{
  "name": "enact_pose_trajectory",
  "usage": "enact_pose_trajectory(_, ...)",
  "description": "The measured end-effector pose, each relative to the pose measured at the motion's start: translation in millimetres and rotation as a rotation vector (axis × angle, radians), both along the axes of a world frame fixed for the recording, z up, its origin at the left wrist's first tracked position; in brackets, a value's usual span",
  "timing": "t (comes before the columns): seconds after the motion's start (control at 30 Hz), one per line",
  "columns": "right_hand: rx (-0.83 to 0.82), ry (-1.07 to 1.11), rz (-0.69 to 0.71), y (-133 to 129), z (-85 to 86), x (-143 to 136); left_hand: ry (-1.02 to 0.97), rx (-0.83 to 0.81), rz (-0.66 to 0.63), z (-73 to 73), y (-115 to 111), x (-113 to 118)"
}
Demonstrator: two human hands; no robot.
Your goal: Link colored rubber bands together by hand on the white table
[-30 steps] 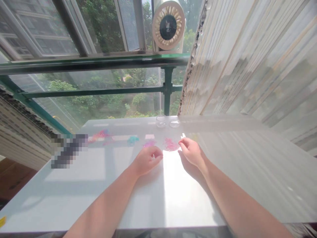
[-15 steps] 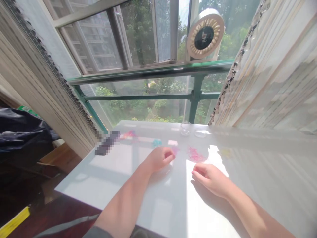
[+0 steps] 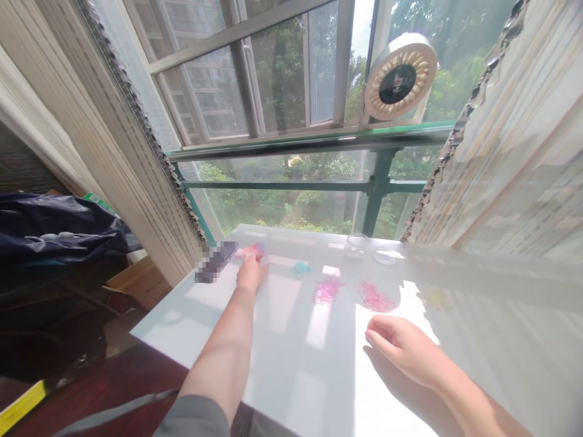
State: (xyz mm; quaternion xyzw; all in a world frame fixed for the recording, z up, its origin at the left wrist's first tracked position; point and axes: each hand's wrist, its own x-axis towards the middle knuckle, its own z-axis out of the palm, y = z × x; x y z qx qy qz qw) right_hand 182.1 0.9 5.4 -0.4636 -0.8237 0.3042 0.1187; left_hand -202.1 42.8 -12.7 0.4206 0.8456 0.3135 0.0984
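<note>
My left hand (image 3: 251, 272) reaches to the far left of the white table, its bent fingers down at a small mixed pile of pink, red and purplish pieces (image 3: 257, 249). The fingertips are partly hidden; what they pinch is too small to make out. Loosely curled, my right hand (image 3: 401, 343) rests on the sunlit front part, thumb against the fingers and nothing showing between them. Just beyond it lies a heap of thin pink bits (image 3: 376, 296), like little rubber bands. Separate heaps are magenta (image 3: 328, 292), teal (image 3: 302, 268) and faint yellow (image 3: 436, 297).
A clear round dish (image 3: 356, 245) and a clear lid-like disc (image 3: 385, 256) stand at the back of the white table (image 3: 282, 340). A pixelated dark object (image 3: 216, 262) lies at the left edge. Curtains (image 3: 132, 139) flank the window; a round fan (image 3: 401, 77) hangs there.
My left hand has moved left and away from me, from the magenta heap to the mixed pile. My right hand keeps its curled pose. The whole view has shifted slightly.
</note>
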Motion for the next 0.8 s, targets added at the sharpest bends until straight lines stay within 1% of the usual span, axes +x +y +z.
enact_pose_trajectory(0.17, -0.003, -0.001, 0.002, -0.2, 0.4, -1.5, -0.018, -0.011, -0.011, -1.7, 1.1, -3.2)
enact_pose_trajectory(0.33, -0.004, 0.026, -0.003, 0.2, -1.6, -1.0, -0.03, 0.029, -0.025, -2.5, 1.4, -3.5)
enact_pose_trajectory(0.53, -0.005, 0.034, -0.012, -0.5, 0.4, -1.1, -0.058, 0.143, -0.039, -1.2, 4.5, 3.6)
enact_pose_trajectory(0.8, -0.019, -0.001, -0.014, -1.2, 1.5, -0.7, -0.163, 0.335, -0.047, 7.9, 6.0, 12.5)
